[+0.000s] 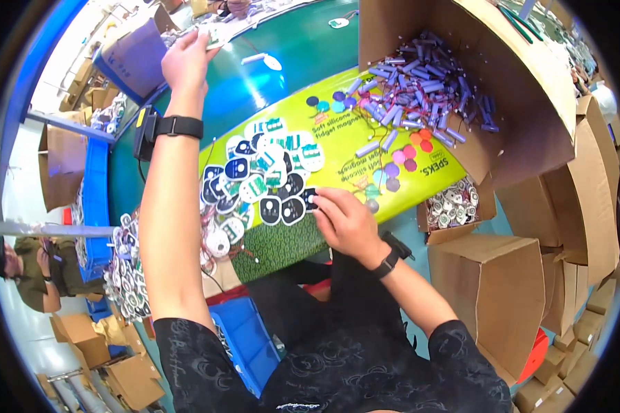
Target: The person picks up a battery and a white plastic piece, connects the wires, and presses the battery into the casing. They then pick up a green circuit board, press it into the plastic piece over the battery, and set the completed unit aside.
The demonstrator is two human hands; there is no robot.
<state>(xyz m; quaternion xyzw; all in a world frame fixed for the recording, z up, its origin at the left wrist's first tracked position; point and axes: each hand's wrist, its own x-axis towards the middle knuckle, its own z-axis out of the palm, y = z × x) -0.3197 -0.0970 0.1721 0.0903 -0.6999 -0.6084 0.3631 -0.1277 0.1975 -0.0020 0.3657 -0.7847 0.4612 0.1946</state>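
My left hand reaches to the far left over the green bench. Its fingers are pinched on a small white and green circuit-board piece. Close to me on the yellow-green printed mat, my right hand has its fingertips closed on a small black-faced panel at the pile's right edge. Beside it lie several more black rounded panels, each with a pale ring. Around them spreads a heap of white round pieces with green boards, some overlapping.
An open cardboard box at the far right holds many purple battery cells with wires. White round parts fill a small carton below it. More wired white parts lie left of my forearm. A blue bin sits near my lap. Another person is at left.
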